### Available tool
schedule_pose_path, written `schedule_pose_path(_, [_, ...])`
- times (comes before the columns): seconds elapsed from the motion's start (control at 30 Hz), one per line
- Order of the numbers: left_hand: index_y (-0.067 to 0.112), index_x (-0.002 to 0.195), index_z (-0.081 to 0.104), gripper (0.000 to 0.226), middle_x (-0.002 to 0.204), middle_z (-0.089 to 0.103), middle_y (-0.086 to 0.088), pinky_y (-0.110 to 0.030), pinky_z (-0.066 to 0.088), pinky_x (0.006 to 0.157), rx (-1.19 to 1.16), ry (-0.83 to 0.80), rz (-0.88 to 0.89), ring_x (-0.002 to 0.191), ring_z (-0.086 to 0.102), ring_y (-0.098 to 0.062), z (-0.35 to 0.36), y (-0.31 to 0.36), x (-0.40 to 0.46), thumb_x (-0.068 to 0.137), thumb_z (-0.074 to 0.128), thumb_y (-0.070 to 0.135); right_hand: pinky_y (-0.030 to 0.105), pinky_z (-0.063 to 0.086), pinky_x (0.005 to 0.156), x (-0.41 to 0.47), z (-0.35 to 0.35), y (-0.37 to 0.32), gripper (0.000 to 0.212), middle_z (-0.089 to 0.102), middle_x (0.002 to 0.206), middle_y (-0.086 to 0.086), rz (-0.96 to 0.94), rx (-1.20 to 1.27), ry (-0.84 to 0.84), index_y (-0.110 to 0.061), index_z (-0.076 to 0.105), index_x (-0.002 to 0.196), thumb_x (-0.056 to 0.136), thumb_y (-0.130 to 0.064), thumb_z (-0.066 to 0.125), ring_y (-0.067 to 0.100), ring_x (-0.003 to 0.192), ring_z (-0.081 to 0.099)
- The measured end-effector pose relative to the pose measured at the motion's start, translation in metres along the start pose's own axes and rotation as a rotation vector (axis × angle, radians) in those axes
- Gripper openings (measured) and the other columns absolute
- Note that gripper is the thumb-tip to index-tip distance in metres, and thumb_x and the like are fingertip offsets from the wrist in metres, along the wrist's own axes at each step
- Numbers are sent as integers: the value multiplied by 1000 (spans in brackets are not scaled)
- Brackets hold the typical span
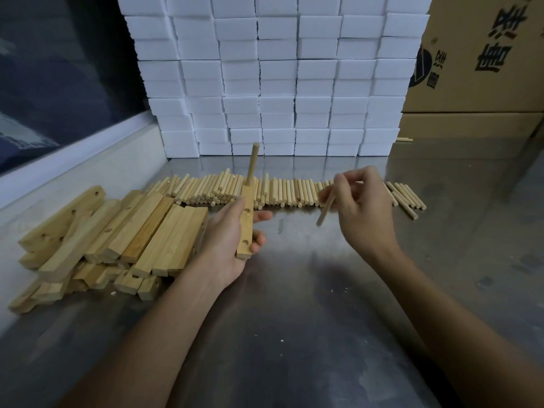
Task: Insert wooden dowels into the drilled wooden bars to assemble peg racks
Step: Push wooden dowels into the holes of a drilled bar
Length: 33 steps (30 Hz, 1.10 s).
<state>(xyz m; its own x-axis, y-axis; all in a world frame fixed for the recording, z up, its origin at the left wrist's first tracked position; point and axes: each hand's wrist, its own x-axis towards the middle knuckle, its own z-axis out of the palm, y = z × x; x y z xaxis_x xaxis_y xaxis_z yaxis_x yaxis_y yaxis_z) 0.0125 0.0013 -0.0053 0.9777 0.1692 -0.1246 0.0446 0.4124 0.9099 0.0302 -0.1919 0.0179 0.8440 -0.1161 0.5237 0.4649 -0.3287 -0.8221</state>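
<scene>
Left hand [232, 231] fingers grip pegged bar [248, 219]; right hand [357, 207] pinches blurred dowel [326, 209].

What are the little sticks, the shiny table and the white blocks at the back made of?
The little sticks look like pale, bare wood: round dowels with a matt surface. The table looks like metal, probably stainless steel, since it is grey and mirrors the stack behind. The white blocks could be foam or plain white boxes; their rough edges hint at foam, but I cannot be sure.
</scene>
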Motion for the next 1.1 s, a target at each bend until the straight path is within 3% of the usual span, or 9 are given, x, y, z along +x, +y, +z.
schedule_pose_path(0.13, [15, 116, 58, 25, 73, 72, -7, -20, 30, 31, 21, 8, -2, 39, 46, -16, 0, 0, -1, 105, 45, 32, 26, 41, 42, -6, 10, -10, 13, 52, 62, -4, 211, 298, -104, -16, 50, 99, 105, -27, 46, 8, 48, 45])
schedule_pose_path(0.23, [10, 113, 56, 23, 74, 71, -9, -18, 28, 30, -4, -10, -31, 38, 45, -15, -1, 1, -1, 104, 45, 28, 21, 25, 40, -5, 10, -8, 17, 49, 59, -5, 340, 426, -132, -13, 59, 94, 103, -26, 52, 7, 46, 34])
schedule_pose_path(0.33, [7, 108, 53, 20, 73, 71, -12, -18, 28, 29, -55, -45, -54, 38, 45, -16, -2, 2, -2, 100, 41, 20, 20, 30, 44, -3, 8, -5, 20, 58, 61, -3, 409, 423, -140, -2, 65, 86, 99, -15, 59, 8, 52, 42])
schedule_pose_path(0.47, [6, 113, 52, 21, 76, 72, -14, -20, 31, 29, -73, -60, -22, 41, 48, -16, -1, 1, -1, 99, 39, 16, 22, 41, 52, -5, 8, -2, 14, 69, 76, 1, 366, 329, -133, -7, 71, 104, 94, -6, 62, 7, 59, 54])
schedule_pose_path(0.6, [12, 114, 57, 20, 77, 70, -11, -20, 30, 31, -13, -29, 14, 41, 49, -16, 1, -1, 0, 104, 44, 24, 20, 35, 43, -10, 14, -3, 17, 61, 67, -2, 266, 331, -203, -13, 65, 111, 103, -16, 51, 10, 47, 44])
schedule_pose_path(0.73, [6, 108, 56, 21, 77, 58, -11, -20, 23, 29, 60, -1, 14, 40, 43, -14, 2, -5, -1, 105, 43, 22, 22, 32, 54, -8, 18, -2, 30, 48, 63, -3, 335, 438, -222, -11, 60, 92, 108, -20, 37, 7, 52, 37])
schedule_pose_path(0.87, [4, 104, 57, 19, 76, 56, -10, -18, 21, 29, 85, 7, 19, 39, 42, -14, 3, -5, -2, 104, 45, 19, 23, 41, 72, -8, 17, -2, 20, 72, 88, -5, 374, 437, -208, -22, 64, 99, 105, -28, 47, 4, 76, 62])
schedule_pose_path(0.93, [3, 109, 57, 20, 78, 56, -10, -19, 22, 29, 89, 5, 14, 40, 43, -14, 3, -6, -2, 104, 46, 19, 20, 42, 74, -7, 15, 2, 16, 71, 95, -14, 394, 392, -185, -27, 68, 100, 101, -32, 53, -3, 84, 63])
schedule_pose_path(1.1, [9, 108, 59, 17, 74, 59, -8, -18, 22, 29, 82, -8, 23, 39, 43, -16, 3, -6, -1, 103, 48, 21, 23, 45, 59, -2, 7, 4, 20, 60, 68, 0, 488, 594, -217, -9, 59, 95, 102, -27, 53, 9, 58, 52])
